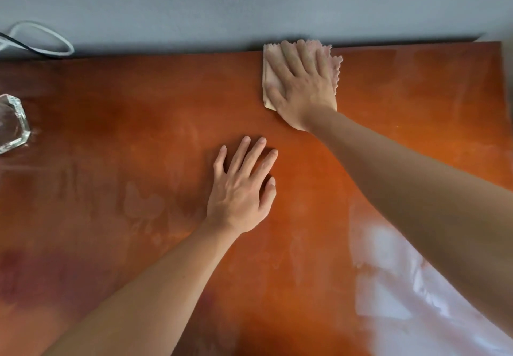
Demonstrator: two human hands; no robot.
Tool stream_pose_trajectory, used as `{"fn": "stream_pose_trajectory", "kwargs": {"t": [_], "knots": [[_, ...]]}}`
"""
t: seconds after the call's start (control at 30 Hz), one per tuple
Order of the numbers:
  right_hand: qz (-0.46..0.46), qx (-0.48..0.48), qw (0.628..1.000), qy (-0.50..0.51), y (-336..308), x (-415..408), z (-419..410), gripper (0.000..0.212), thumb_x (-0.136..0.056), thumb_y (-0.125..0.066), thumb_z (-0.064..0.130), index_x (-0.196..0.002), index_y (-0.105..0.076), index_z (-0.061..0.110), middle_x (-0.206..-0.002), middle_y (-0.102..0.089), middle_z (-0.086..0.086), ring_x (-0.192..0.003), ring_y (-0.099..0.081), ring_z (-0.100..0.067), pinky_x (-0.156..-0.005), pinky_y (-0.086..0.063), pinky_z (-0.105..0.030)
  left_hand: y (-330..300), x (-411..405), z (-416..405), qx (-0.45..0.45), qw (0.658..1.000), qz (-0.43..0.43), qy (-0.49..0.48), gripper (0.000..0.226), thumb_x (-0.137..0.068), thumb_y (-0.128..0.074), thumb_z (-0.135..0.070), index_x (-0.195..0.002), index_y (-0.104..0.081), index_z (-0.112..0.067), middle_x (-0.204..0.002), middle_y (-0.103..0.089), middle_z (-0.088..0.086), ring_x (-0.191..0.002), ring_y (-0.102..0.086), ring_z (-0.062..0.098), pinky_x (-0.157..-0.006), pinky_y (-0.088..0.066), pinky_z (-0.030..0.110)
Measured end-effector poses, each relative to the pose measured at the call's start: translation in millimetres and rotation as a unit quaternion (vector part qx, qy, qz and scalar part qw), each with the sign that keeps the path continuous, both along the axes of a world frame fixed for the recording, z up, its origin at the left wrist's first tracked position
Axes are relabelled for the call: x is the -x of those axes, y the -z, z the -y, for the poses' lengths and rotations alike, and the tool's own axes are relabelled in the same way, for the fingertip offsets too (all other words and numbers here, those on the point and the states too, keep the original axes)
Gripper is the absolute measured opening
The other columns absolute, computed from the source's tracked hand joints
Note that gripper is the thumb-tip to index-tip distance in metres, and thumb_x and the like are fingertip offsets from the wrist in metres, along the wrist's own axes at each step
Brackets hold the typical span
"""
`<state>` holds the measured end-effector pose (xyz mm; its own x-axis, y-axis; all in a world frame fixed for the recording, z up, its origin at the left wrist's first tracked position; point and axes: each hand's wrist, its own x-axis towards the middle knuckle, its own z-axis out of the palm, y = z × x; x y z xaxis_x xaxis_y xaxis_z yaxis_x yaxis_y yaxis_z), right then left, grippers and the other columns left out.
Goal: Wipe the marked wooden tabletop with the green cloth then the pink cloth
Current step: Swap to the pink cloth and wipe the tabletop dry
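Pressing flat with straight, spread fingers [288,58], the right hand [302,83] holds the folded pink cloth [270,78] down at the far edge of the orange-brown wooden table [138,122] — against the grey wall [249,3]. The left hand [241,189] rests nearer, palm down, fingers straight, holding nothing. A glass object [12,124] and looped cables [36,39] sit far left.

Wooden tabletop [138,122]: orange-brown, smooth, semi-gloss w/ bright white glare patch at 4-5 o'clock; faint hazy smears + smudge marks across middle, approx 8 o'clock too. Pink cloth [270,78] at 12-1 o'clock: soft fabric, fuzzy, right edge frayed/nubbly. Glass object [12,124] at 9 o'clock: clear, faceted, shiny. Cables [41,36] at 10-11 o'clock: smooth plastic-looking sheath, white + black. Wall [249,3]: matt grey-blue.
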<state>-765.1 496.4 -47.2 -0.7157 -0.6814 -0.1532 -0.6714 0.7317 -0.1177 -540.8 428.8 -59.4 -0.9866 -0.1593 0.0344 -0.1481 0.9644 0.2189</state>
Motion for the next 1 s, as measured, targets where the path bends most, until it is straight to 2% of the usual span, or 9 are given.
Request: {"fn": "stream_pose_trajectory", "kwargs": {"t": [0.23, 0.37, 0.43, 0.53, 0.67, 1.0], "knots": [[-0.001, -0.021, 0.998, 0.063, -3, 39, -87, 0.067, -0.099, -0.011, 0.053, -0.162, -0.008, 0.031, -0.169, -0.012, -0.001, -0.156, -0.004, -0.027, -0.125, -0.001, -0.051, -2, 2, 0, 0.001, 1.0, 0.021, -0.006, 0.053, -0.099, -0.042, -0.044, -0.147, -0.051, -0.023, -0.16, -0.04, 0.004, -0.151, -0.031, 0.029, -0.122, -0.015, 0.057], [0.007, -0.019, 0.993, 0.118, -4, 46, -132, 0.069, -0.097, -0.009, 0.053, -0.163, -0.006, 0.031, -0.17, -0.01, -0.001, -0.157, -0.001, -0.026, -0.125, 0.002, -0.05, -11, 18, -28, -0.028, 0.995, -0.006, -0.099, 0.045, -0.094, -0.047, -0.036, -0.132, -0.062, -0.018, -0.148, -0.053, 0.008, -0.142, -0.043, 0.031, -0.118, -0.019, 0.054], [0.008, -0.024, 0.992, 0.127, -3, 43, -145, 0.069, -0.098, -0.008, 0.053, -0.163, -0.004, 0.031, -0.17, -0.007, -0.001, -0.157, 0.001, -0.025, -0.126, 0.003, -0.05, -14, 32, -51, -0.038, 0.994, -0.012, -0.106, 0.042, -0.094, -0.047, -0.031, -0.131, -0.062, -0.018, -0.146, -0.055, 0.009, -0.14, -0.046, 0.03, -0.117, -0.02, 0.054], [0.009, -0.027, 0.991, 0.13, -4, 41, -149, 0.069, -0.099, -0.008, 0.054, -0.163, -0.002, 0.031, -0.17, -0.006, -0.001, -0.157, 0.003, -0.025, -0.126, 0.004, -0.051, -15, 48, -84, -0.05, 0.997, 0.014, -0.057, 0.047, -0.098, -0.044, -0.031, -0.143, -0.055, -0.023, -0.158, -0.044, 0.008, -0.149, -0.035, 0.027, -0.12, -0.017, 0.056], [0.001, -0.032, 0.991, 0.127, -1, 43, -149, 0.068, -0.1, -0.009, 0.053, -0.163, -0.003, 0.03, -0.171, -0.007, -0.002, -0.157, 0.003, -0.025, -0.126, 0.004, -0.05, -6, 52, -100, -0.022, 0.997, 0.042, -0.055, 0.051, -0.101, -0.039, -0.033, -0.152, -0.046, -0.028, -0.165, -0.031, 0.005, -0.154, -0.023, 0.029, -0.123, -0.015, 0.056], [-0.009, -0.003, 0.996, 0.094, 2, 75, -143, 0.066, -0.1, -0.015, 0.052, -0.163, -0.01, 0.031, -0.17, -0.013, -0.001, -0.156, -0.004, -0.029, -0.125, 0.002, -0.053, 1, 51, -101, 0.014, 0.998, 0.027, -0.051, 0.052, -0.1, -0.041, -0.034, -0.151, -0.046, -0.026, -0.164, -0.034, 0.007, -0.153, -0.026, 0.032, -0.122, -0.018, 0.057]]}}
